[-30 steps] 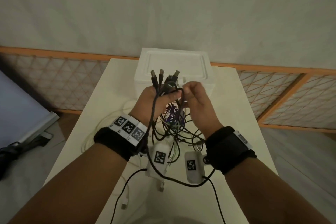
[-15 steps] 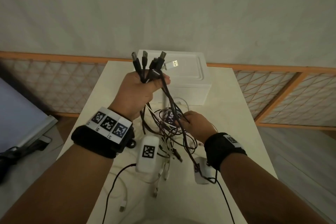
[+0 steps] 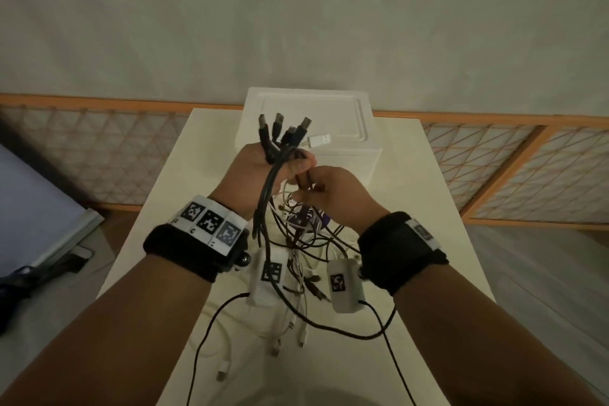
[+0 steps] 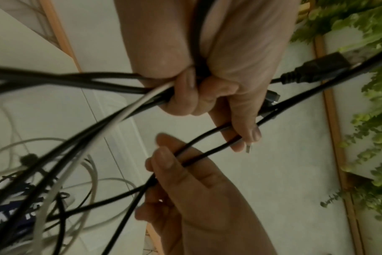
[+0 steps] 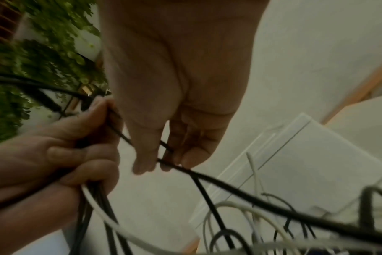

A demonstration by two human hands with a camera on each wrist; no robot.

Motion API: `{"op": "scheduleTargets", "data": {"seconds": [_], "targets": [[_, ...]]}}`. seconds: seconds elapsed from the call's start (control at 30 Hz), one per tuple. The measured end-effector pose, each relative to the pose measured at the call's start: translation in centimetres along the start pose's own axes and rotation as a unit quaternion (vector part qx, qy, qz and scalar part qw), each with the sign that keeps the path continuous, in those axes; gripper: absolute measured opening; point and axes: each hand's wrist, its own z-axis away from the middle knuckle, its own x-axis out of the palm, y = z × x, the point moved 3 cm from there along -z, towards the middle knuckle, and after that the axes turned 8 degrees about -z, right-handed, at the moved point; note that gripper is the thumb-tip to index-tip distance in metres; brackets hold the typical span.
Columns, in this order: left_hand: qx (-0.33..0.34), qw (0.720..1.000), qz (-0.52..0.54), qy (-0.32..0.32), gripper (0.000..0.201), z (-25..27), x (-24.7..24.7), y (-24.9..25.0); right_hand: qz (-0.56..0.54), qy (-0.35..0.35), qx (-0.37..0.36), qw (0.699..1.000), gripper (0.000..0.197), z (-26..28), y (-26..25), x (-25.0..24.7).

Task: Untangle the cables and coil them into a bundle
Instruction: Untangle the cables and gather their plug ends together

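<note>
My left hand (image 3: pixel 263 168) is raised over the table and grips a bunch of cables (image 3: pixel 267 195), mostly black with one white; their USB plugs (image 3: pixel 290 132) fan out above the fist. Just to its right, my right hand (image 3: pixel 316 185) pinches a thin black cable (image 5: pixel 175 166) between thumb and fingers, close to the left thumb. In the left wrist view the left fingers (image 4: pixel 185 93) curl round the bunch while the right hand (image 4: pixel 181 172) holds the thin strands below. A tangle of black and white cables (image 3: pixel 306 237) hangs beneath both hands down to the table.
A white foam box (image 3: pixel 342 129) stands at the table's far end, behind the hands. The white table (image 3: pixel 428 214) carries loose white cable ends (image 3: pixel 276 343) near me. Two white tagged modules (image 3: pixel 342 283) hang at my wrists. A wooden lattice fence (image 3: pixel 514 168) runs behind.
My right hand has come up from the tangle near the table to the left fist, pinching a thin black cable. The left hand has lowered slightly with the bunch.
</note>
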Motion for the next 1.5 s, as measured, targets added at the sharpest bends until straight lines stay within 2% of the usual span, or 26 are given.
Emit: {"op": "scheduleTargets", "data": {"seconds": [0.03,0.1,0.2,0.27,0.33,0.4,0.47,0.5,0.6,0.67,0.8,0.83,0.9,1.0,1.07,1.1,1.17,1.23,1.27,1.33,1.4,1.47,1.5], "targets": [[0.012,1.000,-0.019,-0.009,0.016,0.0,0.2,-0.1,0.007,0.016,-0.002,1.000,0.009,-0.2,0.1,0.3],[0.028,0.998,-0.045,-0.025,0.023,0.1,0.2,-0.4,-0.027,0.058,0.028,0.998,0.014,-0.4,0.5,0.5],[0.026,0.998,-0.043,-0.031,0.013,0.5,0.1,-1.5,-0.174,0.067,0.082,0.979,0.014,-0.2,0.9,0.7],[0.017,0.999,-0.033,-0.023,0.013,0.7,0.1,-2.1,-0.215,0.068,0.085,0.971,0.011,-0.1,0.6,0.9],[0.020,0.999,-0.039,-0.009,0.010,0.9,0.0,-2.1,-0.132,0.073,0.062,0.987,0.012,-0.2,0.4,0.9],[0.013,0.998,-0.051,0.025,0.006,0.7,-1.0,-1.7,0.006,0.061,0.028,0.998,0.018,-0.2,1.0,1.2],[0.022,0.996,-0.044,0.075,0.014,0.4,-2.7,-1.0,0.119,0.043,0.016,0.992,0.022,0.1,2.0,1.5],[0.031,0.995,-0.038,0.087,0.016,0.2,-3.4,-0.6,0.142,0.033,0.023,0.989,0.022,0.2,2.7,1.7],[0.069,0.995,-0.005,0.072,0.013,0.0,-4.4,1.4,0.167,0.003,0.049,0.985,0.014,0.6,4.4,2.0],[0.089,0.992,0.010,0.088,0.017,-0.3,-5.1,2.8,0.188,-0.017,0.076,0.979,0.013,0.9,5.2,1.8],[0.125,0.983,0.016,0.132,0.005,-0.1,-6.9,5.7,0.153,-0.007,0.115,0.982,0.034,1.3,6.0,0.6],[0.124,0.983,0.018,0.138,0.004,0.0,-7.1,5.9,0.144,-0.007,0.115,0.983,0.032,1.2,5.8,0.4],[0.110,0.984,0.026,0.138,0.004,0.1,-7.0,5.9,0.138,-0.002,0.118,0.983,0.016,0.6,5.6,0.2],[0.070,0.993,-0.018,0.089,0.006,-0.1,-5.9,4.7,0.038,0.075,0.137,0.987,0.017,-0.2,5.5,-0.1],[0.033,0.985,-0.158,0.066,0.015,0.9,-4.5,3.3,-0.076,0.138,0.152,0.976,0.015,-0.3,5.0,-0.4],[0.012,0.975,-0.216,0.049,0.014,1.4,-3.8,2.4,-0.149,0.167,0.159,0.962,0.014,-0.3,4.7,-0.6],[-0.035,0.963,-0.268,0.002,0.020,2.1,-2.0,0.5,-0.303,0.218,0.171,0.912,0.012,-0.4,3.9,-0.8],[-0.058,0.972,-0.222,-0.044,0.023,2.8,-0.2,-0.2,-0.388,0.246,0.180,0.870,0.015,-0.5,3.1,-1.3],[-0.049,0.979,-0.193,-0.045,0.026,2.9,0.2,-0.4,-0.401,0.248,0.178,0.864,0.016,-0.6,2.8,-1.6],[-0.052,0.981,-0.185,-0.003,0.023,2.6,-0.6,-1.1,-0.342,0.228,0.165,0.897,0.012,-0.8,2.8,-2.4],[-0.072,0.970,-0.203,0.108,0.014,1.5,-3.5,-1.5,-0.197,0.193,0.137,0.951,0.015,-0.6,3.2,-3.3],[-0.037,0.976,-0.088,0.193,0.012,0.5,-7.2,-1.0,0.008,0.139,0.108,0.984,0.021,0.1,4.6,-3.9],[-0.022,0.978,-0.049,0.203,0.009,0.0,-8.6,-0.6,0.100,0.094,0.112,0.984,0.022,0.7,5.5,-3.7]]}}
